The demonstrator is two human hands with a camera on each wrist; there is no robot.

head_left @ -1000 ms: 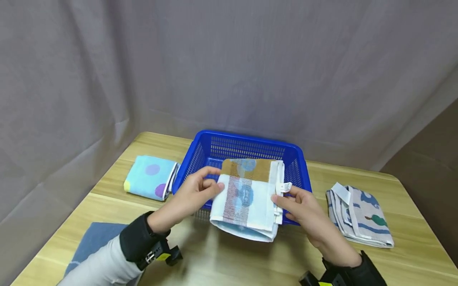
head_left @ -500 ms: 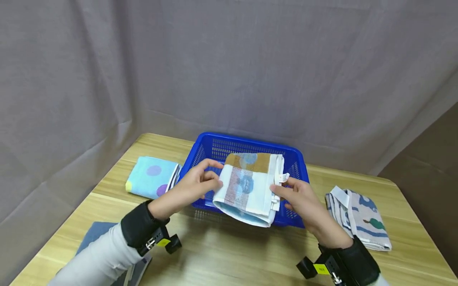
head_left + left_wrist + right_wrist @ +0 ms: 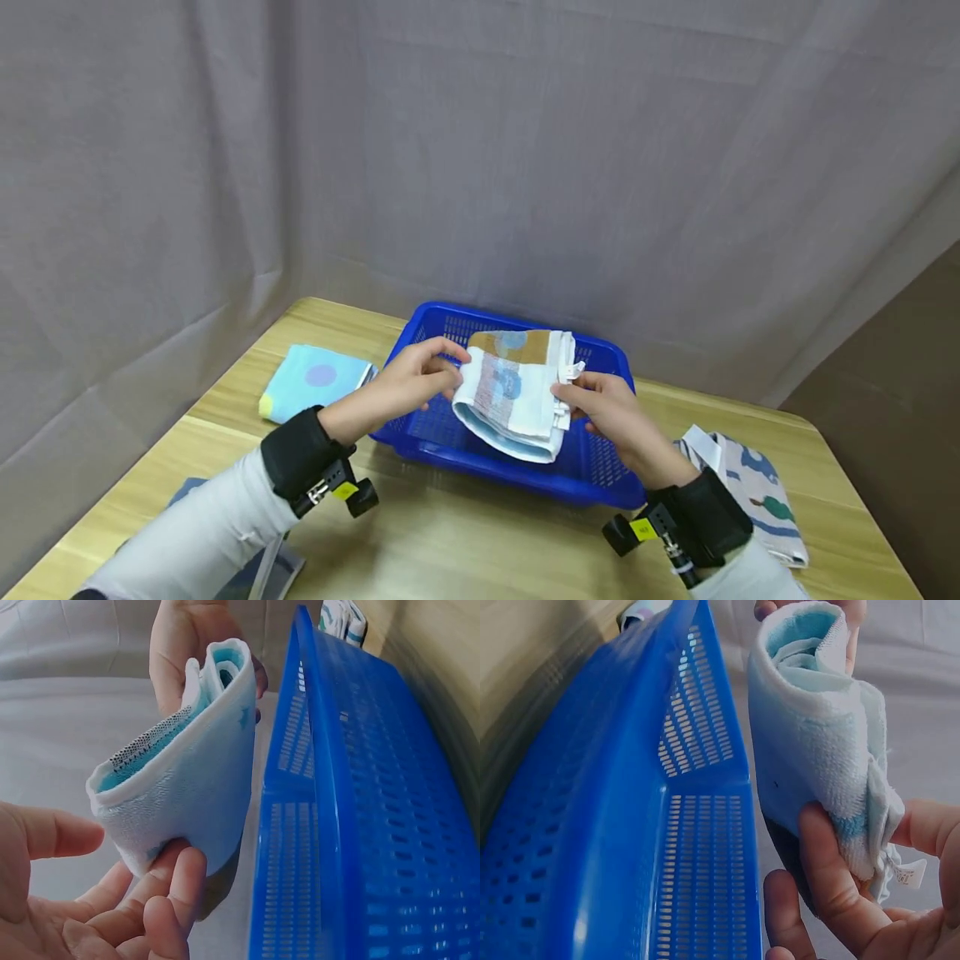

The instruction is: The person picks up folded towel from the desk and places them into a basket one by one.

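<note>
A folded white towel with brown and blue patches is held over the blue plastic basket. My right hand pinches its right end, thumb on top and fingers beneath, beside a small white tag. At the towel's left end, my left hand has its fingers curled against the underside; its thumb lies close to the edge, and whether it presses is hard to tell. Both wrist views show the towel's rolled layers beside the perforated basket wall.
A folded light blue towel with dots lies left of the basket. To the right, a folded patterned towel is partly behind my right forearm. Under my left forearm lies a blue-grey cloth. A grey curtain hangs behind the wooden table.
Both hands and the towel have moved away from me, so the basket's front rim now shows in front of the towel. My left thumb has slid back from the towel's top to its edge.
</note>
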